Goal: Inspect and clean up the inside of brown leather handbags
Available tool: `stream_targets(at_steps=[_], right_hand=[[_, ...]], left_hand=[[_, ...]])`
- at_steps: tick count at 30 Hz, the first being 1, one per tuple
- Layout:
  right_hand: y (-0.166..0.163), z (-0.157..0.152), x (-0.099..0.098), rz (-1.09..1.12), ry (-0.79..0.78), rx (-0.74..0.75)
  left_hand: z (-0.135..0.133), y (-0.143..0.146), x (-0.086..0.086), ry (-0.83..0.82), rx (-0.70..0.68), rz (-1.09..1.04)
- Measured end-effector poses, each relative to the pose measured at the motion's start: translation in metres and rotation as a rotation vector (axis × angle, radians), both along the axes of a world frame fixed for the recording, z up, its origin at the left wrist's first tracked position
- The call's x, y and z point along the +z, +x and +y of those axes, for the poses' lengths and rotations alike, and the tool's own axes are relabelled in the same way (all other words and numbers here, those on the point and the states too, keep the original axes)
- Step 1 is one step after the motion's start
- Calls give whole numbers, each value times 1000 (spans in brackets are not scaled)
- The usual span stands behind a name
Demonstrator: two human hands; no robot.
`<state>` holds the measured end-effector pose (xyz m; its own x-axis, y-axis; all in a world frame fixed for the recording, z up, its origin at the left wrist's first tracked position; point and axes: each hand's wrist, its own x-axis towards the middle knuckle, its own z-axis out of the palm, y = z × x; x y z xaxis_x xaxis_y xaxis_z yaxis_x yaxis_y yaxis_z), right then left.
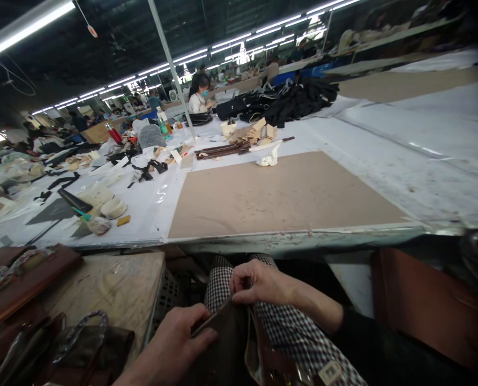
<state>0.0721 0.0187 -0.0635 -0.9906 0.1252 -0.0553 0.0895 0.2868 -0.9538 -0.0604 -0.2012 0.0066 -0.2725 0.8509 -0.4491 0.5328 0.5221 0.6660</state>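
A brown handbag [226, 338] rests on my checkered lap, its mouth open toward me and its lower part cut off by the frame. My left hand [178, 338] grips the near-left rim of the bag between thumb and fingers. At the upper end of the same rim, my right hand [259, 284] pinches the edge with thumb and curled fingers. Metal hardware and a small pale tag [329, 372] show on the bag's right side. Its inside is dark, and its contents cannot be made out.
Brown bags [34, 279] crowd a worn board [114, 289] on the left; another brown bag [427, 305] stands right. On the white worktable [383, 145] lie a tan sheet [271, 198], a glue brush [96, 224], brown strips [223, 151] and black pieces. A co-worker [200, 95] sits across.
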Motion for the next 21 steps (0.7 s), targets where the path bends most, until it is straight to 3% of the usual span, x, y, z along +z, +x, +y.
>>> stream_targets(at_steps=[9, 13, 19, 21], right_hand=[[-1, -17, -3, 16, 78, -170], [-1, -26, 0, 9, 93, -204], [5, -27, 3, 43, 25, -304], [12, -19, 4, 20, -49, -269]], left_hand=[[2, -7, -7, 2, -10, -18], [15, -11, -6, 24, -119, 46], [50, -12, -26, 46, -272, 151], [55, -10, -31, 56, -310, 220]])
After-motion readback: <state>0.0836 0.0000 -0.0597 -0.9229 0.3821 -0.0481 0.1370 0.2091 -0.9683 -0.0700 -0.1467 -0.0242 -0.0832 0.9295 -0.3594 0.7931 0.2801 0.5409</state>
